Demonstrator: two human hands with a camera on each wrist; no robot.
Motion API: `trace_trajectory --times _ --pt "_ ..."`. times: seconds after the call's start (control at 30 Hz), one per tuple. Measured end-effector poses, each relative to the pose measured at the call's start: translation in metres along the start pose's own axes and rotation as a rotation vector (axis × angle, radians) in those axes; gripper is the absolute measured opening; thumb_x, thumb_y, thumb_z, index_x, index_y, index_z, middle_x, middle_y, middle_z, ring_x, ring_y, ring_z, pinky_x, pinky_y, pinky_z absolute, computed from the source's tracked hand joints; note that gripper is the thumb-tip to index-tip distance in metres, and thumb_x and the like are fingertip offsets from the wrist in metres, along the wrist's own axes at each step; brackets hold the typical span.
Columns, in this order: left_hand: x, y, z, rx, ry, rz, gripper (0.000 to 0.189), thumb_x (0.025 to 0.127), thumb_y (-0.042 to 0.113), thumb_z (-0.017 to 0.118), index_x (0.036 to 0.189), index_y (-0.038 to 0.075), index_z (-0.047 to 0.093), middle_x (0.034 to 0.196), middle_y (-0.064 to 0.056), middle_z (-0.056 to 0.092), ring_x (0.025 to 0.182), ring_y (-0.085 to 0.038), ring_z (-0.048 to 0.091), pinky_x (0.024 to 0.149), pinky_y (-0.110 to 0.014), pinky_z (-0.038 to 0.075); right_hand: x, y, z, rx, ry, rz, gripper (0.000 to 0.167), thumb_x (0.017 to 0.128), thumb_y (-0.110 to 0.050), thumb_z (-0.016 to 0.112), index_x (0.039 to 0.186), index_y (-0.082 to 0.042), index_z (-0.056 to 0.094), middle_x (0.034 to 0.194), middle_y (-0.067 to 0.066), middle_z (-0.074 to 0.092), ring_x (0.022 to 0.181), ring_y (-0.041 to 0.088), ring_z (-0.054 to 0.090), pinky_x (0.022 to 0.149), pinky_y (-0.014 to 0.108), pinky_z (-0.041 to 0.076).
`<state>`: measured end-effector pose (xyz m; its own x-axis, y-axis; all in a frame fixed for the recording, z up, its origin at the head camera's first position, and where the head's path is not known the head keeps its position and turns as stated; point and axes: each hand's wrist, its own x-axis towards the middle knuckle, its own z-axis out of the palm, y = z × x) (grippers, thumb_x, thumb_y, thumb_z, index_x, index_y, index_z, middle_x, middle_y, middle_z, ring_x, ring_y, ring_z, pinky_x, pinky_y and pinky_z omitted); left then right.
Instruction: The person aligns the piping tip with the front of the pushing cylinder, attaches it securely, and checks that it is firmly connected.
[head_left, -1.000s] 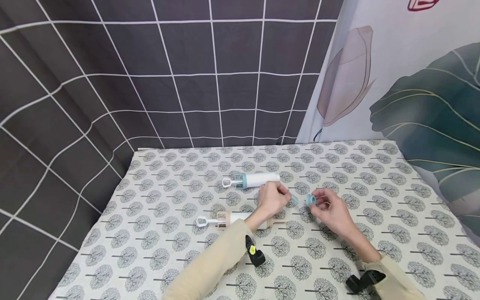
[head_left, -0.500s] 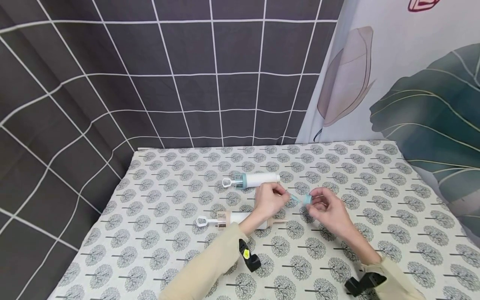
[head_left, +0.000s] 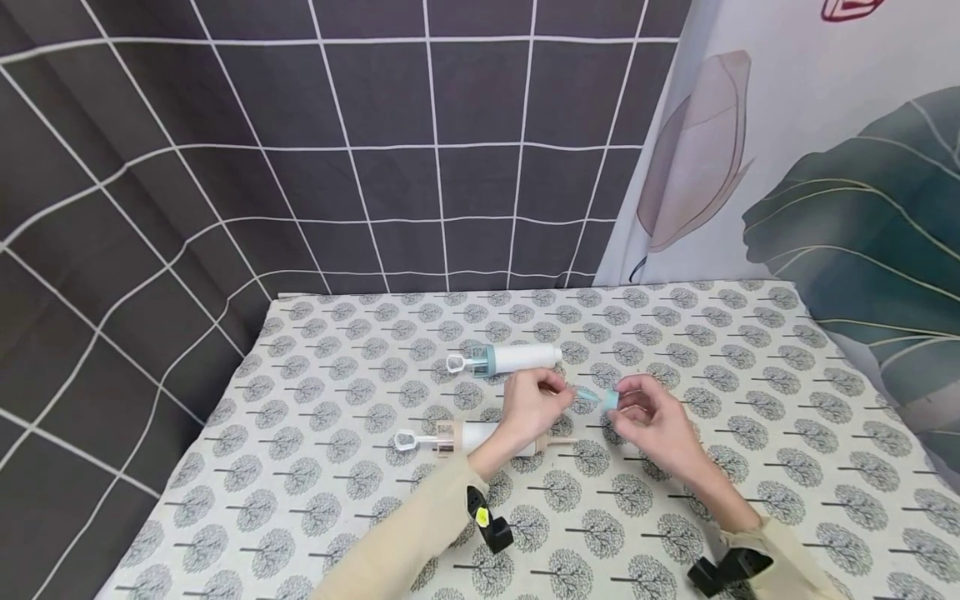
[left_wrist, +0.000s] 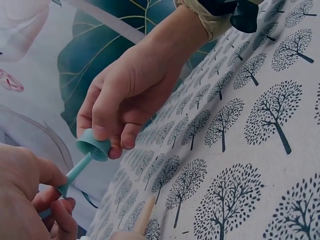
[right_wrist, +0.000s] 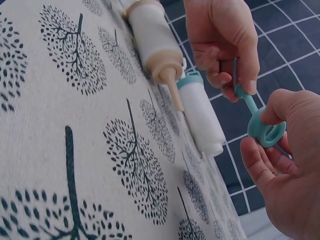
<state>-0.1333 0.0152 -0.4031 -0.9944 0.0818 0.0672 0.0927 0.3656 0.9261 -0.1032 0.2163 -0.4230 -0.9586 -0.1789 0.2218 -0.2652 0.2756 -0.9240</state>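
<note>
My left hand (head_left: pixel 534 404) pinches the wide end of a slim teal tapered nozzle (left_wrist: pixel 77 171) between thumb and fingers. Its narrow tip points at a teal ring-shaped cap (left_wrist: pixel 93 145), which my right hand (head_left: pixel 656 417) holds by the rim. In the left wrist view the tip reaches the cap's open side; whether they touch, I cannot tell. The right wrist view shows the hole through the cap. Beyond my left hand lies a white plunger tube with a teal collar (head_left: pixel 517 359). A similar beige-trimmed tube with a nozzle (right_wrist: pixel 159 45) lies partly under my left forearm.
Both tubes lie on a tree-print cloth (head_left: pixel 360 500) covering the table, their clear pull handles toward the left. A dark grid curtain (head_left: pixel 375 100) hangs behind, and a leaf-print curtain (head_left: pixel 862 208) hangs at the right.
The cap has turned from facing the head camera to side-on and shifted slightly left. My left hand has drawn a little left with the nozzle, which shows more clearly. Both tubes stay put.
</note>
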Motion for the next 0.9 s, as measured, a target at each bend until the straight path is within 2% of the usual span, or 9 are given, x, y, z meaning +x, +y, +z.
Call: trace_trajectory --times 0.1,0.63,0.9 --pt "-0.002 0.000 -0.001 -0.012 0.001 -0.006 0.010 0.081 0.009 0.081 0.079 0.007 0.071 0.072 0.006 0.065 0.062 -0.006 0.057 0.063 -0.020 0.050 0.001 0.001 0.001 0.005 -0.005 -0.016 0.037 0.082 0.015 0.067 0.115 0.010 0.051 0.104 0.022 0.059 0.087 0.015 0.063 0.079 0.022 0.054" --pt "-0.012 0.002 0.001 -0.053 -0.015 -0.029 0.009 0.081 0.007 0.080 0.081 0.010 0.072 0.072 0.008 0.065 0.063 -0.006 0.058 0.062 -0.022 0.050 0.001 -0.002 0.007 0.062 -0.031 -0.077 0.037 0.080 0.018 0.067 0.113 0.010 0.053 0.103 0.022 0.061 0.087 0.017 0.064 0.077 0.024 0.055" --pt "-0.014 0.001 0.000 -0.045 -0.011 0.006 0.009 0.081 0.010 0.081 0.081 0.010 0.072 0.072 0.010 0.066 0.063 -0.003 0.058 0.065 -0.021 0.050 0.002 -0.005 0.009 0.086 -0.036 -0.106 0.037 0.080 0.018 0.067 0.113 0.011 0.053 0.102 0.023 0.060 0.084 0.020 0.065 0.074 0.024 0.056"
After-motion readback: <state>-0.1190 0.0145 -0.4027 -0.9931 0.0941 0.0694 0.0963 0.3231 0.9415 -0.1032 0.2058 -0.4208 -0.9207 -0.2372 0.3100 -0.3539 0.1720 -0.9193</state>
